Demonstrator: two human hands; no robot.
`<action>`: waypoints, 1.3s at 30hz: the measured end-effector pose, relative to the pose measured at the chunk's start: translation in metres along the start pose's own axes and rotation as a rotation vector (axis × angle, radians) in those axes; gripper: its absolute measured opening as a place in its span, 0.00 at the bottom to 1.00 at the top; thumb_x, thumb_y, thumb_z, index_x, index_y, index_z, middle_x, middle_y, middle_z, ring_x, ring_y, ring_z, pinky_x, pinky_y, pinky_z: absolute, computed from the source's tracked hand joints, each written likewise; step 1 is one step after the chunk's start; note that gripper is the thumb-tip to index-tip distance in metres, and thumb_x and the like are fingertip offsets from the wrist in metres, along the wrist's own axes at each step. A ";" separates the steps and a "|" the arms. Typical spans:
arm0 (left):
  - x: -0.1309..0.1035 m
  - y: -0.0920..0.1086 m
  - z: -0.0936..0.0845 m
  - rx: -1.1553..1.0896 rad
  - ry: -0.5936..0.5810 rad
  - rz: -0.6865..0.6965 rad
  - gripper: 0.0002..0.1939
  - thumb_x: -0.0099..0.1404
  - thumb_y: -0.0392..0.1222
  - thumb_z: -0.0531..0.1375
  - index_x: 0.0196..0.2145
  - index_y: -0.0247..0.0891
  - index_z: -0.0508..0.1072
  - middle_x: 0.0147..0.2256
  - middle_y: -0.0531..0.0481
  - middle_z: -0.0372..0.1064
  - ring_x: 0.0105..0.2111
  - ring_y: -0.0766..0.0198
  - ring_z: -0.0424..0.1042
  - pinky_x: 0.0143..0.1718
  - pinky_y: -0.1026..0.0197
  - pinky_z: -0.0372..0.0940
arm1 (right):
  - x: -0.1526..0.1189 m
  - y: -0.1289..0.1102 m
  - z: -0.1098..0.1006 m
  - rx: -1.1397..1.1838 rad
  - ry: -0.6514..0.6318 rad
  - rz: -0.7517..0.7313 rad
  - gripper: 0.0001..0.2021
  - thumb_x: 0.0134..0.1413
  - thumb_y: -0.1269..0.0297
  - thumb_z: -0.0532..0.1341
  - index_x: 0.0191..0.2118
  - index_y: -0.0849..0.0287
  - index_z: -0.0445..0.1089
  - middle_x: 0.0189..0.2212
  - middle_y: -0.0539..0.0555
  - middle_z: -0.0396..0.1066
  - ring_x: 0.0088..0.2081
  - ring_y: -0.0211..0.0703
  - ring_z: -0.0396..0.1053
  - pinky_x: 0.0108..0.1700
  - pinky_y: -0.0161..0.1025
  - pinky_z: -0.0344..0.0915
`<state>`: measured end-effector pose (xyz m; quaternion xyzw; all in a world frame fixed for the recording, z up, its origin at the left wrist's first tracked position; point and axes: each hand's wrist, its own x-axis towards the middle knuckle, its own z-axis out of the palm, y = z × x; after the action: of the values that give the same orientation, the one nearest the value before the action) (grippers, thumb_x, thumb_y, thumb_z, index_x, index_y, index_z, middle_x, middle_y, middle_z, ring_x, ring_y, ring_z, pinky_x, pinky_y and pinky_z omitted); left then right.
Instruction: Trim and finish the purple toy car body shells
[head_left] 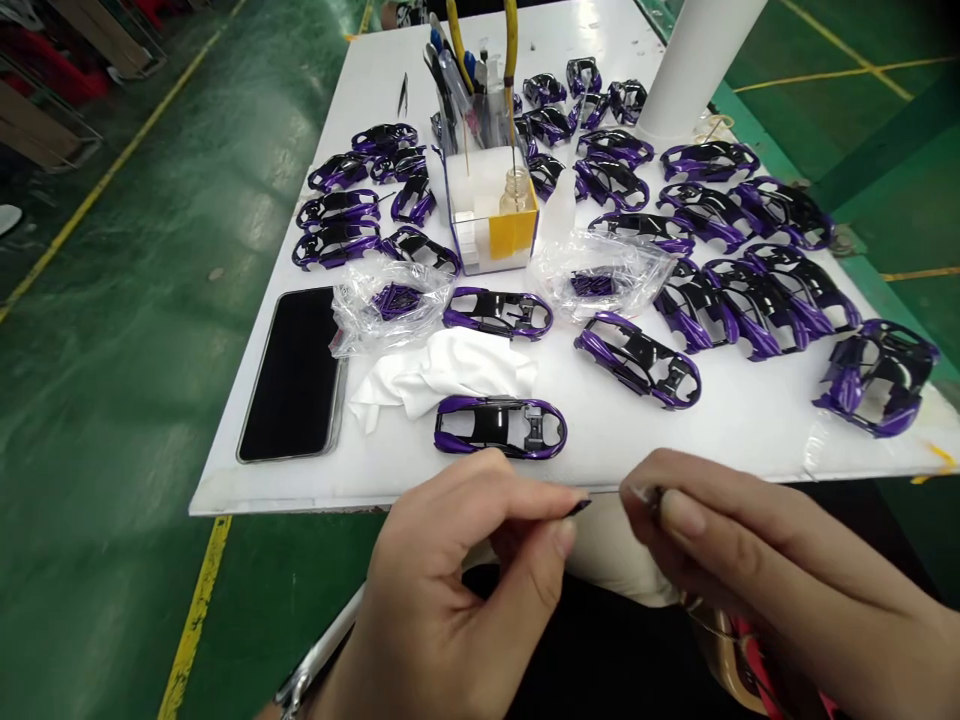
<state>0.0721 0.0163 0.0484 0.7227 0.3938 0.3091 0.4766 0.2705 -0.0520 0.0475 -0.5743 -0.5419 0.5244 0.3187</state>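
Note:
My left hand (465,570), in front of the table's near edge, pinches a small dark pointed piece (580,507) between thumb and forefinger. To its right, my right hand (720,540) is closed, thumb against fingers, on something small that is mostly hidden. The two hands are apart. Just beyond them lies a purple-and-black toy car body shell (491,425). Another car shell (637,360) lies to its right, and a third car shell (499,312) is behind a crumpled white cloth (442,375).
Clear plastic bags hold small purple strips (396,300) and more purple strips (592,284). A black-screened phone (291,375) lies at left. A clear organizer box (491,262) holds pliers, tools and a small bottle. Several more car shells (787,210) cover the back and right, near a white post (697,70).

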 end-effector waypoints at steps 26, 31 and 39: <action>-0.001 0.010 0.002 0.078 -0.013 0.023 0.10 0.65 0.30 0.58 0.36 0.43 0.76 0.26 0.57 0.69 0.25 0.71 0.71 0.24 0.70 0.66 | -0.008 0.004 0.006 -1.064 0.272 -0.423 0.09 0.67 0.70 0.47 0.46 0.52 0.62 0.25 0.47 0.64 0.20 0.44 0.63 0.19 0.41 0.56; 0.001 0.010 0.000 0.062 -0.009 0.009 0.10 0.64 0.29 0.58 0.33 0.42 0.77 0.25 0.57 0.68 0.23 0.73 0.69 0.21 0.72 0.64 | -0.001 0.001 0.005 -1.169 0.317 -0.360 0.08 0.64 0.64 0.53 0.43 0.50 0.69 0.22 0.50 0.62 0.20 0.45 0.62 0.19 0.38 0.54; 0.008 0.009 0.000 0.003 -0.056 -0.058 0.09 0.62 0.30 0.60 0.30 0.40 0.78 0.24 0.58 0.70 0.21 0.73 0.69 0.19 0.74 0.63 | -0.004 -0.002 0.001 -1.176 0.273 -0.395 0.09 0.65 0.67 0.51 0.46 0.52 0.67 0.22 0.49 0.61 0.19 0.43 0.60 0.19 0.38 0.53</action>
<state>0.0789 0.0207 0.0575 0.7200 0.4019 0.2741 0.4949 0.2691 -0.0557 0.0496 -0.6042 -0.7896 -0.0074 0.1069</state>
